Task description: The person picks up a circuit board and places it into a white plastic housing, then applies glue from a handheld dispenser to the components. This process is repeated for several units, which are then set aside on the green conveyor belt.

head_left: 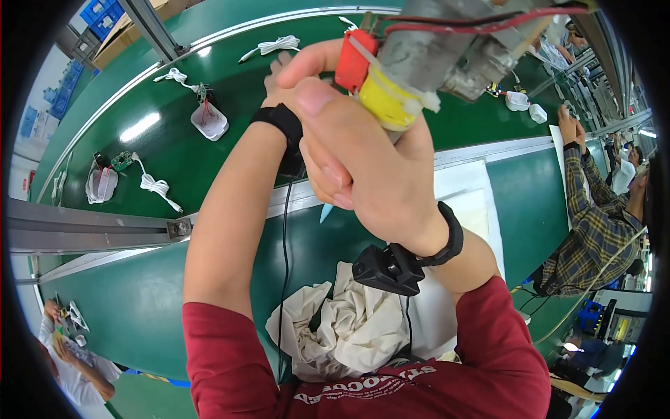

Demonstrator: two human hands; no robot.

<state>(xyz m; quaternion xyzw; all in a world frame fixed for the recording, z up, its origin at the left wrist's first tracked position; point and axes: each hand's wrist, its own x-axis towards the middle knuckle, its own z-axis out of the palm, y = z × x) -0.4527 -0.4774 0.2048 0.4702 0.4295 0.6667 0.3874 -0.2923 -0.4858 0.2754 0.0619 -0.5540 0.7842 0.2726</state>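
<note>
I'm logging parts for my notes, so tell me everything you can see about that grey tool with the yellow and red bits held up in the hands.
The tool is held up close to the camera, above the green conveyor belt. It has a grey, metal-looking body, a rounded yellow plastic-looking end and a red piece beside it. Red and dark wires run along its top. It lies roughly level, its yellow end toward the person. The right hand grips under the yellow end, and the left hand touches near the red piece. Its far end is cut off by the picture's rim.

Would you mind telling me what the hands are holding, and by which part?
The right hand grips a grey tool near its yellow collar. The left hand sits behind it; its grip cannot be told.
</note>
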